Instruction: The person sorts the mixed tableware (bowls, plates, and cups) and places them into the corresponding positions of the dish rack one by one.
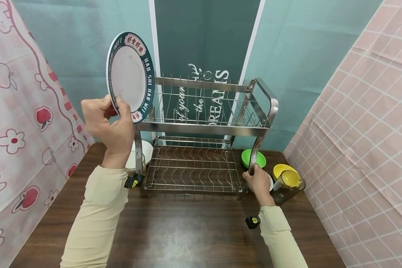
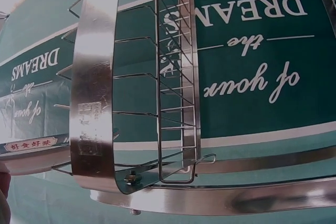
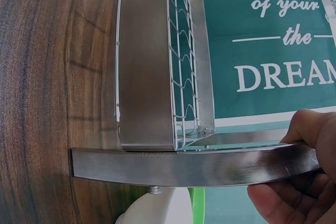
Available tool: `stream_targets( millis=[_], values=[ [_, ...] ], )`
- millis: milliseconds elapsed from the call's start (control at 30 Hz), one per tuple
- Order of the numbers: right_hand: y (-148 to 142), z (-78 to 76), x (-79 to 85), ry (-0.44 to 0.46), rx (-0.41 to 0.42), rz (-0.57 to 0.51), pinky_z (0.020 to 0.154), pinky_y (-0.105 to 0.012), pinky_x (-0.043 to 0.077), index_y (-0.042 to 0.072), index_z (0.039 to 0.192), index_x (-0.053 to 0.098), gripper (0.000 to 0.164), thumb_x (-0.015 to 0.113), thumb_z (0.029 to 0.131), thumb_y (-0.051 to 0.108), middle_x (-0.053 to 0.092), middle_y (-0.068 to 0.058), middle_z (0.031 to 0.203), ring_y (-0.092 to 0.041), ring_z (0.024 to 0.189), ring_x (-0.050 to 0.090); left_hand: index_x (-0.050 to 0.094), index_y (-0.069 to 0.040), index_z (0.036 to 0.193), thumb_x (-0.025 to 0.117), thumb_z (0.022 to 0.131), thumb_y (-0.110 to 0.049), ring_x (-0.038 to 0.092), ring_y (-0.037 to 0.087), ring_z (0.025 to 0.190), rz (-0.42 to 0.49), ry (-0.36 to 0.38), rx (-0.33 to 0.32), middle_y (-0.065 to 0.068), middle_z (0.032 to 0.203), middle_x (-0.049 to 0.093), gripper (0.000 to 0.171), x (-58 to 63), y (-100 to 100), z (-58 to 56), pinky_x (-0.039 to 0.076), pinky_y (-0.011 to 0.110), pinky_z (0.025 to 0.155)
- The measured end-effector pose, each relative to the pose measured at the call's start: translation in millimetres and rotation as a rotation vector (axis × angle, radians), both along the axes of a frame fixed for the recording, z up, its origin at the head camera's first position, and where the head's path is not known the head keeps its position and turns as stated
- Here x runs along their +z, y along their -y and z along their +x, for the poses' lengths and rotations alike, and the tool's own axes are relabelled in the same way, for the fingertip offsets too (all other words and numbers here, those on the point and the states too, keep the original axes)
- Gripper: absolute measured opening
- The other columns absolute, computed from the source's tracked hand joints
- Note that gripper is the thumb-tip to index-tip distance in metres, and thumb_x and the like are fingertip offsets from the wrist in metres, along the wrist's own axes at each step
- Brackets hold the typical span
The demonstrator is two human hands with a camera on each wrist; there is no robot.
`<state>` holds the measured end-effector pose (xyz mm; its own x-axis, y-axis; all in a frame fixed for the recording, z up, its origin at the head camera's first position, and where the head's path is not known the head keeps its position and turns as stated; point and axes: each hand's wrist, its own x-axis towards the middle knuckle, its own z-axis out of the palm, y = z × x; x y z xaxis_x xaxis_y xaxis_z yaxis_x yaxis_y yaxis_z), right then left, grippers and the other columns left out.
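Note:
A white plate (image 1: pixel 128 76) with a dark, lettered rim is tilted nearly upright in the head view. My left hand (image 1: pixel 112 124) pinches its lower edge between thumb and fingers, above the left end of the two-tier metal dish rack (image 1: pixel 201 128). In the left wrist view the edge of the plate (image 2: pixel 37 158) shows beside the rack's upper tier. My right hand (image 1: pixel 259 182) grips the rack's right front leg low down. The right wrist view shows that hand (image 3: pixel 299 182) with thumb and fingers around the metal leg (image 3: pixel 199 169).
Right of the rack are a green bowl (image 1: pixel 259 160), a yellow bowl (image 1: pixel 281 169) and a dark transparent cup (image 1: pixel 284 191). White dishes (image 1: pixel 146 150) stand behind the rack's left leg. Fabric hangs around the wooden table (image 1: pixel 187 230).

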<state>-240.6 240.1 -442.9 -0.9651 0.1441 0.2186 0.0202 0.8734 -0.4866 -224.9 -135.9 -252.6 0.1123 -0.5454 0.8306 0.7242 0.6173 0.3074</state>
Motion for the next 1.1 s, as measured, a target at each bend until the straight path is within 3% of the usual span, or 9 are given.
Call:
stream_targets(
  millis=[233, 567, 1000, 1100],
  values=[
    [-1, -0.1, -0.4, -0.003, 0.004, -0.002, 0.055, -0.042, 0.039, 0.004, 0.079, 0.05, 0.02, 0.062, 0.082, 0.02, 0.055, -0.01, 0.067, -0.028, 0.058, 0.05, 0.053, 0.004, 0.075, 0.061, 0.082, 0.003, 0.053, 0.033, 0.064, -0.045, 0.046, 0.042, 0.016, 0.076, 0.049, 0.01, 0.5, -4, -7.6, 0.046, 0.021, 0.06],
    [-2, 0.6, -1.9, -0.005, 0.009, -0.009, 0.056, -0.042, 0.039, 0.004, 0.081, 0.05, 0.02, 0.063, 0.083, 0.021, 0.055, -0.01, 0.069, -0.028, 0.059, 0.05, 0.055, 0.004, 0.079, 0.059, 0.083, 0.0, 0.056, 0.03, 0.067, -0.054, 0.106, 0.076, 0.014, 0.078, 0.05, 0.008, -2.0, -5, -11.1, 0.052, 0.029, 0.062],
    [-2, 1.1, -1.3, 0.006, 0.004, -0.011, 0.056, -0.04, 0.038, 0.005, 0.08, 0.05, 0.021, 0.062, 0.083, 0.021, 0.054, -0.01, 0.069, -0.027, 0.06, 0.049, 0.052, 0.008, 0.08, 0.055, 0.082, 0.002, 0.057, 0.027, 0.065, -0.065, 0.187, 0.059, 0.017, 0.078, 0.048, 0.007, -5.3, -7, -18.1, 0.052, 0.026, 0.062],
    [-2, 0.3, -2.4, 0.002, 0.004, -0.011, 0.057, -0.041, 0.038, 0.005, 0.08, 0.051, 0.02, 0.063, 0.083, 0.021, 0.054, -0.01, 0.069, -0.028, 0.06, 0.05, 0.052, 0.008, 0.079, 0.055, 0.081, 0.003, 0.057, 0.026, 0.063, -0.055, 0.2, 0.054, 0.012, 0.077, 0.047, 0.006, -5.5, -7, -18.9, 0.051, 0.025, 0.06]
  ],
)
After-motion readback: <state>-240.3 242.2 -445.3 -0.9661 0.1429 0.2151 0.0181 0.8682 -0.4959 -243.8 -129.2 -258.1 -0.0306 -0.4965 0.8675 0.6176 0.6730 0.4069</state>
